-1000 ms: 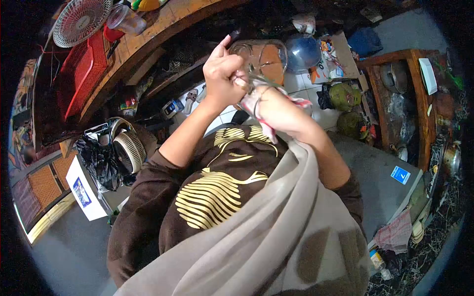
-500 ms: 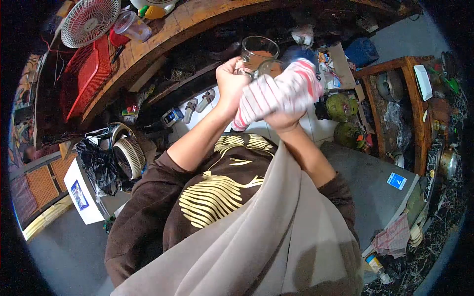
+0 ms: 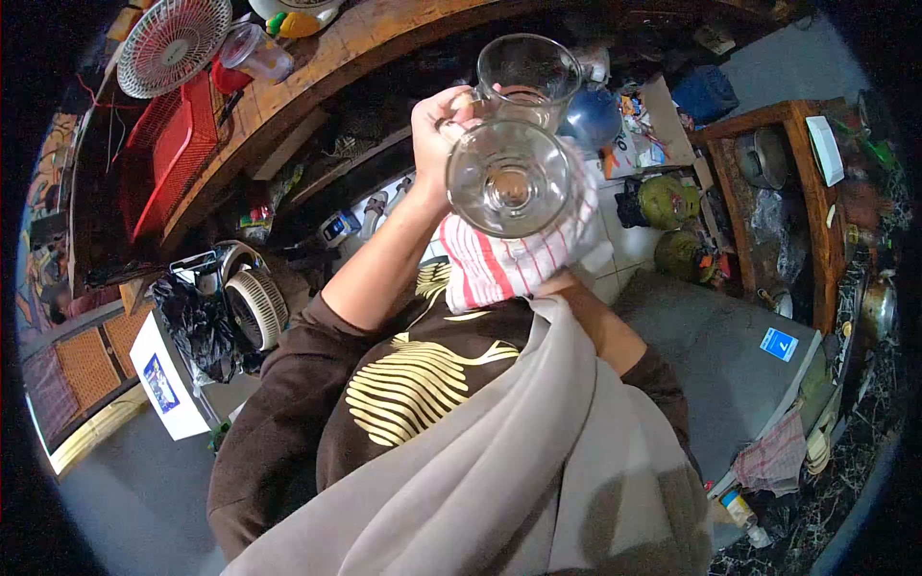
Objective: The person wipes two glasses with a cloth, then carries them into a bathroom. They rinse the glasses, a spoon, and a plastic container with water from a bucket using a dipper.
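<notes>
With the left hand clamped on two handles at once, holds up a pair of clear glass vessels: the far mug upper in view, the near mug just below and overlapping it, tilted so as to show its round rim almost full on. With the right hand, reaches in underneath the striped cloth, fingers out of sight; cannot tell whether closed on the fabric or spread flat behind it. So far, then: has both mugs lifted and firmly gripped, in front of the body and away from the wooden table, with the cloth bunched right behind and below the near mug. Has yet to set down either mug or put the cloth aside. Cannot tell from here how dry or clean the glass is, nor whether fabric reaches inside. And quite a change from half a second ago! Back then, had the cloth blurred and raised beside the mugs, with the near one largely covered; now has it lower and tucked behind, with both mugs in plain view, looking larger, and with the right hand drawn down, more hidden than before.
</notes>
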